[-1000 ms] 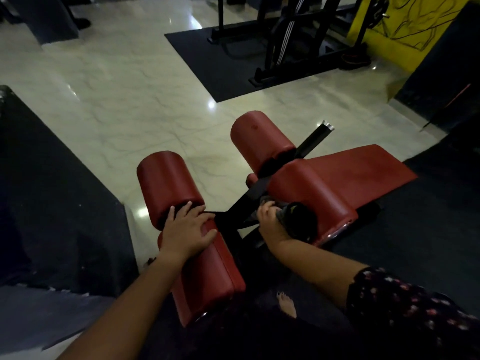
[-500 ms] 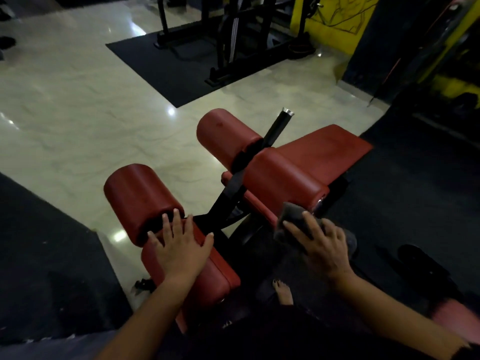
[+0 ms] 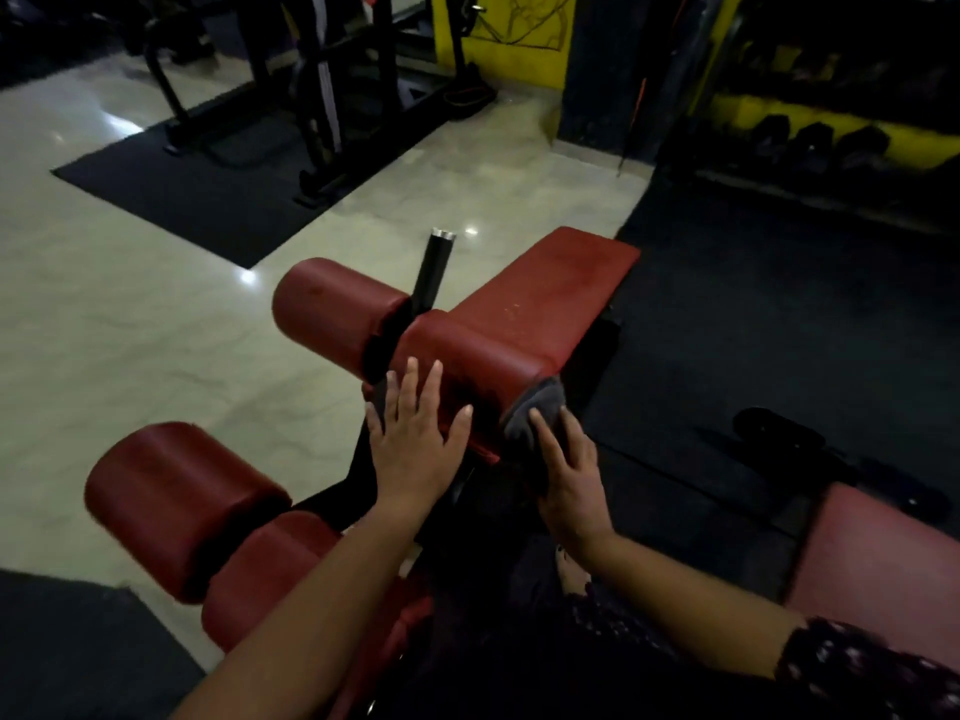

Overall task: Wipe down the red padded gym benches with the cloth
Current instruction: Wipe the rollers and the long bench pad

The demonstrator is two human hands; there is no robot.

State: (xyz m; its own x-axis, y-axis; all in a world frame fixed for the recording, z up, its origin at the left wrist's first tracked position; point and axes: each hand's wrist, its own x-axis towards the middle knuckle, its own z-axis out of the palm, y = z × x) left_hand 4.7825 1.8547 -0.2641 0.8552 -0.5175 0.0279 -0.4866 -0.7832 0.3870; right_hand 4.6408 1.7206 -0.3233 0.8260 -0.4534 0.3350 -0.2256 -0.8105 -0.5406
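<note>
The red padded vinyl bench point(image 3: 540, 298) runs away from the viewer twd the dark rubber floor mat point(image 3: 779, 314), its rounded near end wrapping down over a black steel frame. The right hand point(image 3: 569, 475) presses a dark grey folded cloth point(image 3: 535, 413) flat against the right corner of that rounded end; fingers lie straight over the fabric, so the grip is an open-palm press, not a pinch, w/ the cloth trapped between palm and pad. The left hand point(image 3: 415, 439) rests flat, fingers spread and holding nothing, on the front face of the same pad, bracing it. To do this step well, I'd judge: keep the palm broad on the cloth, wipe in overlapping strokes round the curve and up onto the flat top, keep the left hand clear of the wet path, and refold the cloth if it bunches at the edge. The seam under the roll prob. traps grime, so work the cloth edge into it. Two red cylindrical roller pads point(image 3: 332, 309) point(image 3: 182, 501) sit left of the frame, beside a black post w/ a silver cap point(image 3: 435, 262), and likely need the same pass. No brand, label or legible writing shows on bench, cloth or rollers; the yellow wall point(image 3: 514, 39) at back carries dark line drawing, too dim to read.
</note>
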